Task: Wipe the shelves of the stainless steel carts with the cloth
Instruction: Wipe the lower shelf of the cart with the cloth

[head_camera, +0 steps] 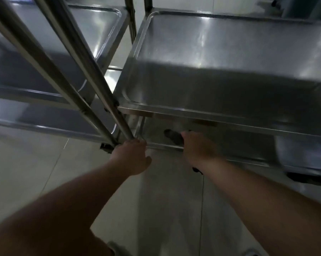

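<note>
Our left hand (132, 157) curled round the foot of a smooth round steel post (107, 97); our right hand (196, 146) held a dark crumpled cloth (174, 136) on the lowest shelf (248, 143) of the right cart — glossy rimmed trays (230, 58) above, another cart (45, 61) just beside, pale floor tiles (26, 172) below

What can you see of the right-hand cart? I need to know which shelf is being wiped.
The right-hand cart looks like shiny stainless steel, with tray-like shelves that have raised rims and rounded corners. Its upper shelf is bare and half in shadow. The right hand reaches under it onto the bottom shelf, with something dark, probably the cloth, at its fingers. The left hand is at the corner post base; its grip is unclear. A dark caster shows below. The cart stands on a tiled floor, close beside a second cart.
</note>
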The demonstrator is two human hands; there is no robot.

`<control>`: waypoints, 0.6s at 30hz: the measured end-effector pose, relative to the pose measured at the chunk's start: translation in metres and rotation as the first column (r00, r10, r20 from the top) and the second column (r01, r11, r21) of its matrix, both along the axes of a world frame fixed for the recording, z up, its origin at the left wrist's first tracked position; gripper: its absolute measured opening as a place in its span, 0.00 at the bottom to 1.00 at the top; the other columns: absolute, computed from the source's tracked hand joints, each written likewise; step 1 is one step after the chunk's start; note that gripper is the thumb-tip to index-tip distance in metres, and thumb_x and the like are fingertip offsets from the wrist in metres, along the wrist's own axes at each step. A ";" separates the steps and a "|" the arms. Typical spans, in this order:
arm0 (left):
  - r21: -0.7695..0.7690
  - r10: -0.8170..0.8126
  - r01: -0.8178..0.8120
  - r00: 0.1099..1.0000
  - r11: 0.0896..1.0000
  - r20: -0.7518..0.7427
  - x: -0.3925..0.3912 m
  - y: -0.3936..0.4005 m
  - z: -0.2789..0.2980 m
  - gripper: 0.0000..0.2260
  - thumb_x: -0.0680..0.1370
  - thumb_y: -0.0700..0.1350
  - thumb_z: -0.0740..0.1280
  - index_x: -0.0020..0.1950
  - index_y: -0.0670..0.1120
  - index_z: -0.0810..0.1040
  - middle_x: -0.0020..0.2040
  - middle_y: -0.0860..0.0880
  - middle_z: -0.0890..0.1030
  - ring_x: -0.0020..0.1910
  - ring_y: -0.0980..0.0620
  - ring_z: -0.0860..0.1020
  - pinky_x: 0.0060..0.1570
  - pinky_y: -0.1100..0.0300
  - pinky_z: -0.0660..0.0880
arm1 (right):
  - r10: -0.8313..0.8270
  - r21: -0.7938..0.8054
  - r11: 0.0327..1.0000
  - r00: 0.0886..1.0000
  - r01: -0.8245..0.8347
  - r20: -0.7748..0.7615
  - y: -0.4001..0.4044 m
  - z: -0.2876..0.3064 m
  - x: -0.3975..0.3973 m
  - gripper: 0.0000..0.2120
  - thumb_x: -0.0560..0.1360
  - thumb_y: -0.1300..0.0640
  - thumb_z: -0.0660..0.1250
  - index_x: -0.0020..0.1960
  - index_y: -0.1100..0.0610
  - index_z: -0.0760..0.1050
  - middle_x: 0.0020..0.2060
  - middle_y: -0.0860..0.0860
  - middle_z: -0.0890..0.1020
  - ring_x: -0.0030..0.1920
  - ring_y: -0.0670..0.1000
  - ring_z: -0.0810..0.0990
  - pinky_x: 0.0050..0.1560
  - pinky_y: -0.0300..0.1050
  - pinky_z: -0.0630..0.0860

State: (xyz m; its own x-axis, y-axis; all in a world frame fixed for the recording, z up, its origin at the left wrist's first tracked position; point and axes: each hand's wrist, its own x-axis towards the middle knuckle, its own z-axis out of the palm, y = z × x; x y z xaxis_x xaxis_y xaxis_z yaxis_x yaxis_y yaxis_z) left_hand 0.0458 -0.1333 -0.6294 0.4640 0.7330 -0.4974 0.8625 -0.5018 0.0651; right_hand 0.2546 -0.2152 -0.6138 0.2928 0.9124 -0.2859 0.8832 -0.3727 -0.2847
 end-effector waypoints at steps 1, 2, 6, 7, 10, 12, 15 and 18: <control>0.003 -0.009 0.009 1.000 1.000 0.001 -0.002 0.006 -0.010 0.20 0.78 0.61 0.60 0.66 0.54 0.73 0.71 0.48 0.77 0.69 0.41 0.77 0.57 0.46 0.76 | 0.006 0.044 0.999 1.000 -0.007 0.009 0.006 -0.011 0.000 0.16 0.77 0.64 0.59 0.59 0.52 0.78 0.51 0.55 0.82 0.44 0.58 0.82 0.40 0.56 0.83; 0.008 -0.018 0.018 1.000 1.000 -0.001 -0.003 0.011 -0.020 0.20 0.77 0.61 0.60 0.66 0.54 0.73 0.71 0.48 0.76 0.70 0.41 0.76 0.56 0.46 0.76 | 0.006 0.080 0.997 1.000 -0.007 0.015 0.013 -0.020 -0.001 0.15 0.77 0.64 0.59 0.59 0.52 0.77 0.51 0.54 0.82 0.43 0.58 0.81 0.39 0.55 0.82; 0.053 -0.083 0.083 0.997 0.995 0.005 -0.014 0.027 -0.054 0.21 0.79 0.60 0.60 0.70 0.54 0.73 0.72 0.48 0.76 0.70 0.41 0.77 0.58 0.45 0.77 | -0.002 0.172 0.985 1.000 -0.001 0.016 0.050 -0.054 -0.006 0.12 0.78 0.61 0.59 0.57 0.52 0.75 0.52 0.54 0.80 0.48 0.61 0.82 0.46 0.59 0.81; 0.057 -0.085 0.084 0.996 0.995 0.014 -0.018 0.028 -0.061 0.21 0.80 0.61 0.60 0.70 0.54 0.73 0.71 0.48 0.77 0.70 0.41 0.77 0.60 0.45 0.78 | -0.003 0.187 0.982 1.000 0.004 -0.004 0.059 -0.062 -0.008 0.12 0.78 0.61 0.60 0.58 0.52 0.75 0.52 0.55 0.81 0.51 0.61 0.81 0.50 0.59 0.81; 0.069 -0.072 0.070 0.997 0.995 0.026 -0.033 0.037 -0.085 0.19 0.81 0.61 0.61 0.67 0.55 0.76 0.70 0.47 0.78 0.68 0.41 0.78 0.63 0.44 0.78 | -0.012 0.253 0.967 0.999 0.021 -0.039 0.084 -0.087 -0.016 0.13 0.78 0.60 0.62 0.60 0.50 0.76 0.54 0.55 0.82 0.54 0.60 0.81 0.53 0.57 0.80; 0.026 -0.037 0.035 0.997 0.999 0.073 -0.043 0.046 -0.099 0.18 0.82 0.60 0.62 0.67 0.54 0.79 0.67 0.48 0.79 0.64 0.43 0.79 0.61 0.49 0.79 | -0.016 0.293 0.956 1.000 0.017 -0.009 0.099 -0.103 -0.021 0.14 0.77 0.60 0.63 0.61 0.49 0.76 0.53 0.54 0.83 0.53 0.60 0.82 0.50 0.53 0.79; -0.068 0.051 -0.040 0.986 0.997 0.161 -0.055 0.065 -0.115 0.13 0.82 0.56 0.64 0.53 0.49 0.82 0.53 0.49 0.85 0.48 0.51 0.83 0.45 0.59 0.79 | -0.042 0.396 0.918 0.999 0.030 0.020 0.121 -0.125 -0.032 0.16 0.76 0.61 0.63 0.62 0.48 0.76 0.52 0.52 0.83 0.51 0.59 0.82 0.45 0.50 0.75; -0.198 0.333 -0.280 0.881 0.939 0.336 -0.066 0.078 -0.128 0.14 0.79 0.63 0.68 0.52 0.53 0.80 0.45 0.52 0.84 0.41 0.55 0.83 0.35 0.62 0.78 | -0.040 0.511 0.857 0.998 0.063 -0.056 0.139 -0.145 -0.046 0.18 0.75 0.63 0.64 0.62 0.49 0.76 0.51 0.52 0.83 0.51 0.58 0.82 0.46 0.53 0.80</control>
